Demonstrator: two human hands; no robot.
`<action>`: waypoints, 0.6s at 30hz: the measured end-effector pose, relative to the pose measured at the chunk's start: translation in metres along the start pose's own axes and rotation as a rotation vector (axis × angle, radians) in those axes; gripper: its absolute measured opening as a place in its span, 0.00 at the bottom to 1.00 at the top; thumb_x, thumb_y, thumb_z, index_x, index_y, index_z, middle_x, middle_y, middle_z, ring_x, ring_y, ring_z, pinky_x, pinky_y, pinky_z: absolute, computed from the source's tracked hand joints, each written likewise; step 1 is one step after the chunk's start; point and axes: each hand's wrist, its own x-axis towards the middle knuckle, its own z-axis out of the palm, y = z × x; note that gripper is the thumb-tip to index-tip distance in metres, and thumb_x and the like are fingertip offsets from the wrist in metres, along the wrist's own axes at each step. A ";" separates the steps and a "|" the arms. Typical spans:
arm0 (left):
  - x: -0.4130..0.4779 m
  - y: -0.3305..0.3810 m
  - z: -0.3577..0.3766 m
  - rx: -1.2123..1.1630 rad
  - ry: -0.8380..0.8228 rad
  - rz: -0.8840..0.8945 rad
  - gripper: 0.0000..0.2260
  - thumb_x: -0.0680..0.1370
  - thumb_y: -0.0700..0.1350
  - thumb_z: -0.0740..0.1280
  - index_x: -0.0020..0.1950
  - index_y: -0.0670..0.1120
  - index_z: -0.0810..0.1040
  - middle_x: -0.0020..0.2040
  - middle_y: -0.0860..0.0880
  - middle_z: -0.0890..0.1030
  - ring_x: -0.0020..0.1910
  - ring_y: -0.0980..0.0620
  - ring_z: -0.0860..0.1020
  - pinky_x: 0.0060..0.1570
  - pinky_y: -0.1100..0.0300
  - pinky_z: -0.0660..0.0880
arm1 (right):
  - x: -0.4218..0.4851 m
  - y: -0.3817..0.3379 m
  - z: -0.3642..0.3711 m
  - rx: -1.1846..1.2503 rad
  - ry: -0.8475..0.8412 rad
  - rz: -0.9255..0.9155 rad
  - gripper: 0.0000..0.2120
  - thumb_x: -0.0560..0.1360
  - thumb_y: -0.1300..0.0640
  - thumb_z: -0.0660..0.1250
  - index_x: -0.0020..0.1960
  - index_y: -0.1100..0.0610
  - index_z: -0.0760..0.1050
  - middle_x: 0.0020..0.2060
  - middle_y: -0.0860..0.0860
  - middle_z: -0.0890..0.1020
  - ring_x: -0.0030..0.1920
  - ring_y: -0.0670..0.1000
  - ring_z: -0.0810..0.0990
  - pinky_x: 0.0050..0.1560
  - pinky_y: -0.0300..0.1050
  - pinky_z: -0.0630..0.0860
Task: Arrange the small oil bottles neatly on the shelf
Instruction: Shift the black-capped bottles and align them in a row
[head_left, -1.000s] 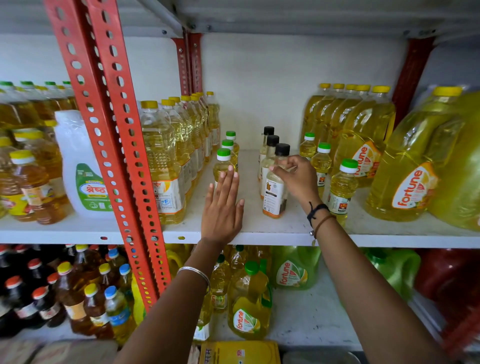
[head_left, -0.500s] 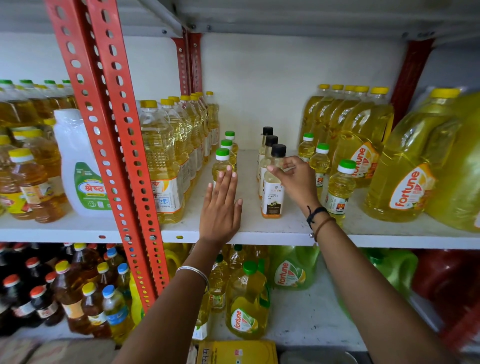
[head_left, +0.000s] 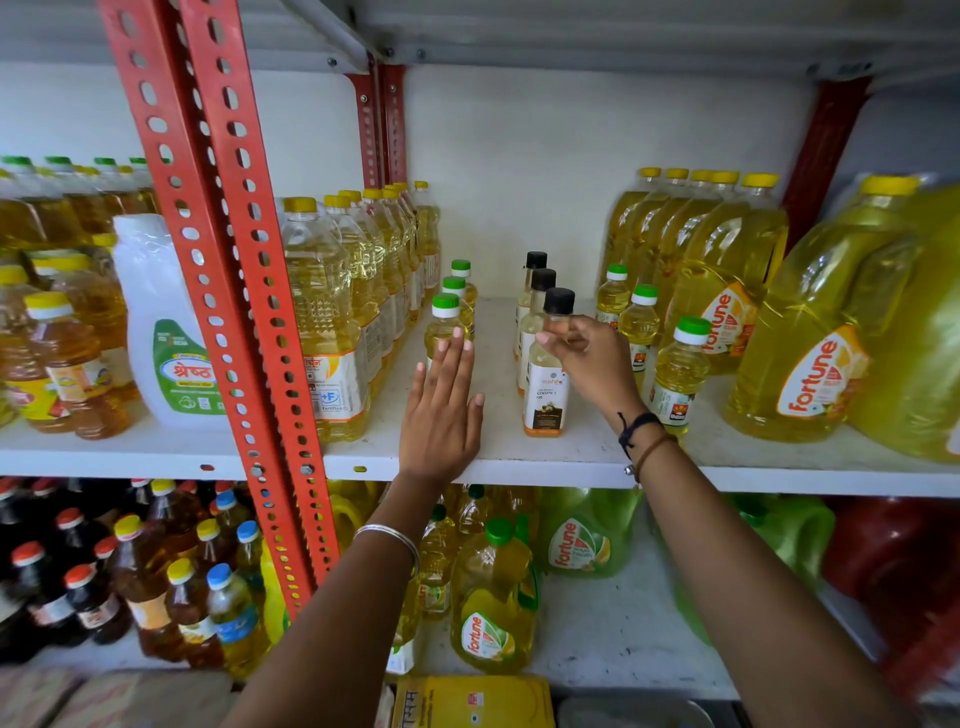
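While left hand (head_left: 441, 410) lies flat, spread, right hand (head_left: 592, 358) pinches black-capped bottle (head_left: 548, 374), upright on shelf (head_left: 519, 457).

Three black-capped coconut oil bottles (head_left: 543, 384) upright in file mid-shelf; three green-capped yellow oil bottles (head_left: 445, 322) filed left, three more green-capped bottles (head_left: 675, 374) right.

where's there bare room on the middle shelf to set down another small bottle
One bare lane runs front to back between the green-capped row and the black-capped row; the left hand covers its front. The front edge below the right hand is also bare. Crowded: between black-capped bottles and the large jugs.
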 end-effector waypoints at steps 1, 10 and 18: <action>0.000 0.000 0.000 0.003 -0.001 -0.001 0.26 0.82 0.48 0.50 0.79 0.43 0.49 0.79 0.47 0.50 0.78 0.50 0.47 0.75 0.53 0.42 | -0.002 0.000 -0.001 -0.004 0.001 -0.005 0.15 0.72 0.49 0.70 0.53 0.58 0.80 0.50 0.57 0.84 0.51 0.55 0.81 0.55 0.54 0.78; 0.000 0.000 0.001 0.019 -0.010 0.001 0.26 0.82 0.48 0.50 0.79 0.42 0.51 0.79 0.47 0.51 0.78 0.50 0.48 0.75 0.53 0.42 | -0.024 -0.004 -0.011 -0.007 0.012 -0.029 0.15 0.72 0.49 0.70 0.54 0.57 0.80 0.51 0.55 0.85 0.51 0.52 0.81 0.53 0.51 0.79; -0.001 0.001 0.001 0.028 0.002 0.000 0.26 0.82 0.48 0.50 0.79 0.42 0.51 0.79 0.47 0.50 0.78 0.50 0.48 0.75 0.55 0.41 | -0.030 -0.006 -0.013 -0.040 0.028 -0.027 0.18 0.71 0.46 0.70 0.54 0.58 0.79 0.51 0.55 0.84 0.51 0.53 0.82 0.52 0.51 0.80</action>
